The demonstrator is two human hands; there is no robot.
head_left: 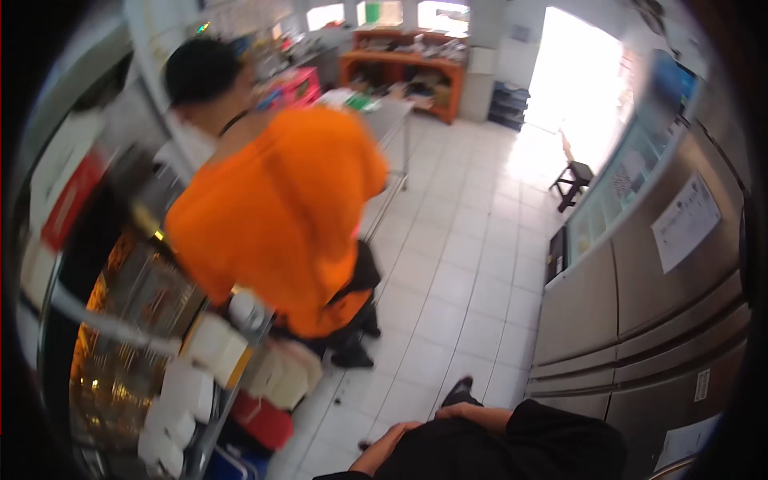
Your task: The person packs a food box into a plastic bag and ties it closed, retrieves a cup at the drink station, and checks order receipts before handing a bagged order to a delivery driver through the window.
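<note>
Black clothing (488, 448) at six o'clock, both hands apparently against its front: left hand (398, 433) at eleven o'clock on the cloth, right hand (454, 410) near twelve. Fingers too small and blurred; cannot tell whether wide or narrow, or holding anything. Just past the right hand, dark shoe (460, 390) on white floor tiles (432, 320).

Farther out, by the whole view: toward ten o'clock, co-worker in orange shirt (280, 208), back turned; at eight, white boxes (188, 390); at three to four, steel fridge (576, 320); between two and three, dark stool (573, 178); at twelve, orange shelf (448, 84).
</note>
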